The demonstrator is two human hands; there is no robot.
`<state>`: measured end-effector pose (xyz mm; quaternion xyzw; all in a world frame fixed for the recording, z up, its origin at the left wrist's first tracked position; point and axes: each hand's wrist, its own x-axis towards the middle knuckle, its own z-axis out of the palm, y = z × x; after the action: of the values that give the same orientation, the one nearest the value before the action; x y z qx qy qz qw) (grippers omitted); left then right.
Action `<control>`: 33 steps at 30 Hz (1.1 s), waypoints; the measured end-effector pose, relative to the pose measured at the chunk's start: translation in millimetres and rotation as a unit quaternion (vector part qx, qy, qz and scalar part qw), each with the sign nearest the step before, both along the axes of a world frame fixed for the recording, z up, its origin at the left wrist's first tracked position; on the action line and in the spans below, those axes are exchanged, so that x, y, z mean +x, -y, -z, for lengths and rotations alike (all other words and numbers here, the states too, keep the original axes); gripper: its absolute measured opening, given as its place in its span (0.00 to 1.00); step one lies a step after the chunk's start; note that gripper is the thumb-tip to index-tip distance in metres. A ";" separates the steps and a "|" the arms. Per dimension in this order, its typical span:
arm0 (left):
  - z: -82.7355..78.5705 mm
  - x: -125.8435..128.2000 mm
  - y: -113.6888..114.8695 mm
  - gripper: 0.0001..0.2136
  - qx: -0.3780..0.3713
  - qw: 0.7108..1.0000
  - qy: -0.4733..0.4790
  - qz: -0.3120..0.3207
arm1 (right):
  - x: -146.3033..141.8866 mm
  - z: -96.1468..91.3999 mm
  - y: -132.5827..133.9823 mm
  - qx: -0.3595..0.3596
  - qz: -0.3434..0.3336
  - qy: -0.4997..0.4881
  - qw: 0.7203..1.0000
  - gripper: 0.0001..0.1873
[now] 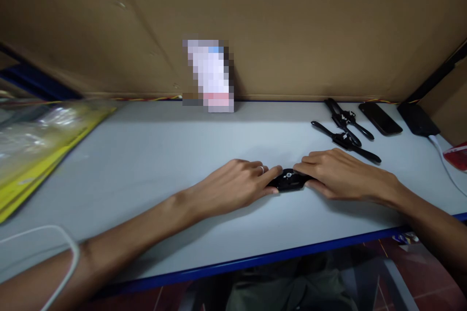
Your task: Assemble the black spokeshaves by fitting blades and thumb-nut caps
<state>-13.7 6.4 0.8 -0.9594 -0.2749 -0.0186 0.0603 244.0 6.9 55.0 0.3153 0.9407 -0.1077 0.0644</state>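
A black spokeshave (291, 181) is held level just over the table, a silvery screw showing on its middle part. My left hand (248, 180), with a ring on one finger, is closed round its left handle. Round the right handle my right hand (328, 172) is closed in the same way. Both handles are mostly hidden under my fingers. Beyond my right hand lies another black spokeshave (345, 141), and behind that is a small group of similar spokeshaves (346, 119), overlapping one another.
At the back right lie a dark phone (380, 118) and a black power bank (418, 119) with a white cable. Yellow-edged clear plastic packaging (47, 155) covers the left side. A blurred-out upright item (211, 75) leans against the cardboard wall (292, 24). A white cord (73, 252) crosses my left forearm.
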 end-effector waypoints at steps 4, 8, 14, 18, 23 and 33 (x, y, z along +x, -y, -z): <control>0.8 -1.2 0.3 0.18 0.039 0.999 0.005 0.026 | -2.2 -1.6 0.5 0.001 0.002 0.006 1.000 0.14; 2.2 -1.7 0.0 0.15 0.065 0.996 0.012 0.054 | -3.5 -1.9 0.2 0.000 0.005 0.013 1.000 0.15; 0.3 -0.8 0.0 0.13 0.058 0.997 0.011 0.058 | -1.9 -0.6 -0.1 0.002 0.000 0.006 1.000 0.15; -0.9 -0.8 0.1 0.13 0.048 0.997 0.014 0.056 | -2.3 -1.0 -0.2 -0.001 0.001 0.007 1.000 0.15; 0.4 -1.3 -0.7 0.13 0.028 0.997 0.038 0.056 | -2.2 -0.6 -0.6 -0.001 -0.004 0.009 1.000 0.15; 1.8 -1.2 -0.3 0.15 0.053 0.997 0.011 0.060 | -1.3 -1.1 -0.2 0.003 -0.008 0.008 1.000 0.15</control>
<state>-14.9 6.8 -1.0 -0.9693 -0.2163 -0.0473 0.1070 242.8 7.1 56.1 0.3090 0.9428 -0.1021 0.0715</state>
